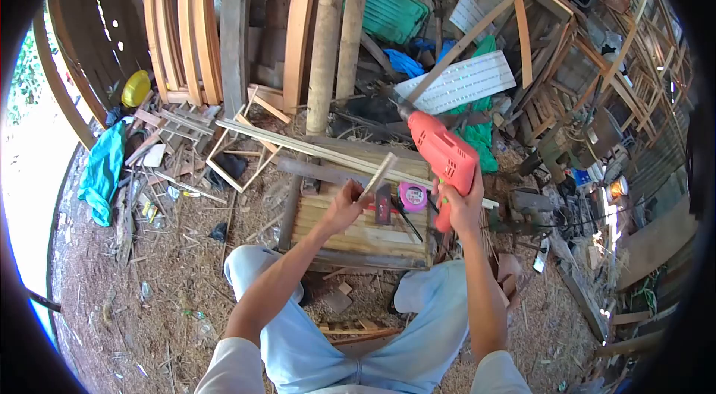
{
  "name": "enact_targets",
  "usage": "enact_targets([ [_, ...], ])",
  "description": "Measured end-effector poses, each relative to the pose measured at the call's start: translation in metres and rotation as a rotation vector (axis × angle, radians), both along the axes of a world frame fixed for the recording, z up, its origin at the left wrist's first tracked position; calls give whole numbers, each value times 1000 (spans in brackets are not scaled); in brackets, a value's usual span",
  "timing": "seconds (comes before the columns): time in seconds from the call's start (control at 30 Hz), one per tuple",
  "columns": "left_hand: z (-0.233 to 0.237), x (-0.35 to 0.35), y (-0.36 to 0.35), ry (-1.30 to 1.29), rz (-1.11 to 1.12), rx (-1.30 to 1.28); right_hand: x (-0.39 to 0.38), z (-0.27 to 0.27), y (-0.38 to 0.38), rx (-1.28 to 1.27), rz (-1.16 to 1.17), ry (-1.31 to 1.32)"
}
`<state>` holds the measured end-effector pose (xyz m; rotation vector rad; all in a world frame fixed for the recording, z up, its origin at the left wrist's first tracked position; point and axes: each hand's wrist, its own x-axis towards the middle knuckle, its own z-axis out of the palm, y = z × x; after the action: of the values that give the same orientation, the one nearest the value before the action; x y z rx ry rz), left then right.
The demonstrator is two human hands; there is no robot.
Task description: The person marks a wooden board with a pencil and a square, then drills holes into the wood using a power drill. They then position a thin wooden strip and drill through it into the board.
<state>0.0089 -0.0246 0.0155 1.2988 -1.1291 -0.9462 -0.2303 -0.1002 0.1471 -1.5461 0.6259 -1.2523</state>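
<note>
My right hand (461, 206) is wrapped round the handle of a red power drill (446, 149), whose chuck points up and to the left. In my left hand (346, 207) is a short, thin wooden strip (380, 175), held up at a slant. Both hands are above a low slatted wooden bench (335, 234) in front of my knees. On it, between my hands, lie a pink tape measure (412, 198), a dark flat tool with a reddish face (382, 205) and a thin dark stick (409, 224). Long pale wooden strips (313, 148) run across the bench's far side.
Wooden frames (192, 29) and posts (328, 43) stand at the back. A teal crate (388, 12) and a white perforated panel (466, 83) lie beyond the drill. A small wooden frame (224, 176) and offcuts litter the floor at left. Stacked frames (567, 77) crowd the right.
</note>
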Motion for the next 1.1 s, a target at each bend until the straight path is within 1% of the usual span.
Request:
enact_targets([
  [0.03, 7, 0, 0, -13, 7, -3, 3, -1, 5, -3, 7, -13],
  [0.1, 15, -4, 1, 590, 49, 61, 5, -5, 19, 73, -48, -57],
  [0.13, 21, -2, 0, 712, 14, 119, 7, -10, 25, 66, -78, -75],
  [0.17, 21, -5, 2, 701, 16, 126, 9, -14, 32, 74, -79, -85],
  [0.23, 24, -11, 5, 764, 40, -14, 13, -19, 42, 116, -113, -192],
  [0.27, 26, -14, 8, 754, 36, -2, 14, -20, 44, 147, -58, -248],
  [0.3, 37, -19, 13, 774, 89, 21, 11, -22, 47, 153, -66, -259],
  [0.33, 47, -21, 14, 791, 145, 34, 8, -24, 48, 228, -36, -273],
  [0.37, 48, -19, 11, 775, 145, 28, 8, -23, 46, 300, 0, -290],
  [0.4, 42, -15, 11, 707, 130, 17, 6, -22, 46, 314, 50, -300],
  [0.43, 34, -9, 12, 634, 114, 11, 7, -23, 46, 321, 54, -325],
  [0.5, 22, -1, 17, 580, 97, 11, 7, -28, 44, 351, 28, -286],
  [0.57, 17, -2, 22, 870, 123, 135, 8, -45, 33, 316, 1, -288],
  [0.6, 23, -14, 26, 894, 258, 182, 10, -43, 32, 249, -64, -208],
  [0.63, 20, -17, 29, 887, 257, 182, 10, -40, 31, 180, -128, -128],
  [0.67, 16, -20, 33, 944, 264, 173, 5, -37, 31, 244, -131, -35],
  [0.7, 10, -22, 36, 1006, 276, 169, 5, -40, 27, 249, -132, -36],
  [0.77, -2, -18, 42, 987, 256, 188, 5, -52, 22, 24, -214, 63],
  [0.8, -9, -15, 43, 973, 232, 190, 4, -39, 29, 7, -183, 4],
  [0.9, -42, 8, 44, 944, 248, 232, 0, -58, 32, 32, -145, 22],
  [0.97, -32, 16, 47, 953, 284, 272, -1, -61, 38, 67, -88, 9],
  [1.03, 5, 18, 50, 580, 439, 219, -6, -56, 48, 107, -49, 0],
  [1.07, 15, 24, 51, 595, 449, 230, -11, -50, 56, 204, 13, -7],
  [1.1, 24, 34, 52, 484, 434, 154, -12, -46, 62, 301, 74, -15],
])
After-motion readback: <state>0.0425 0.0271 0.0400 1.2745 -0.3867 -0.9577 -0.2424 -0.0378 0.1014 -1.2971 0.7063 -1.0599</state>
